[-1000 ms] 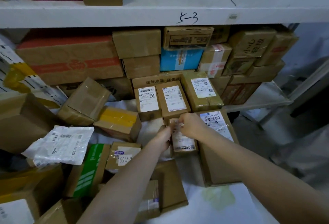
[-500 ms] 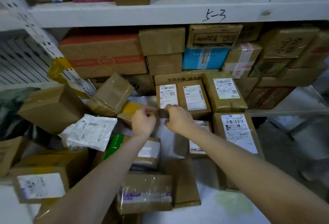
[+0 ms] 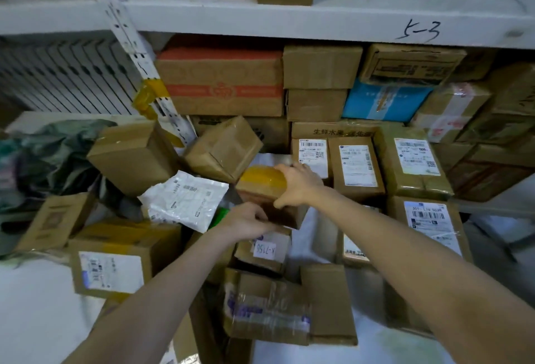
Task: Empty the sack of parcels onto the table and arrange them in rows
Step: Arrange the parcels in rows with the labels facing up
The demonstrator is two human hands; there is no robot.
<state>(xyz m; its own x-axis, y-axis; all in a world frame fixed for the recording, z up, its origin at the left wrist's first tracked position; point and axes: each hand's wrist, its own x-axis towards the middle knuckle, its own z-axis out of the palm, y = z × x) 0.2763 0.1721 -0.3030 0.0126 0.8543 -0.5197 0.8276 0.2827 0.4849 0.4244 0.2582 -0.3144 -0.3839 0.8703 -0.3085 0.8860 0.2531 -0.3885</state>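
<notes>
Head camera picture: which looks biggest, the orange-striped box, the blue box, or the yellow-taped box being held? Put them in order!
1. The orange-striped box, clearly the largest.
2 and 3. The yellow-taped box and the blue box look about alike. The yellow-taped one is nearer the camera, so I won't rank those two.

Handwritten "5-3" marks the white shelf edge point(image 3: 289, 23). A brown carton point(image 3: 307, 130) reads "生鲜水果". A small parcel point(image 3: 246, 258) bears a white sticker point(image 3: 265, 249), "K-7156", upside down. Other labels' print is unreadable.
</notes>
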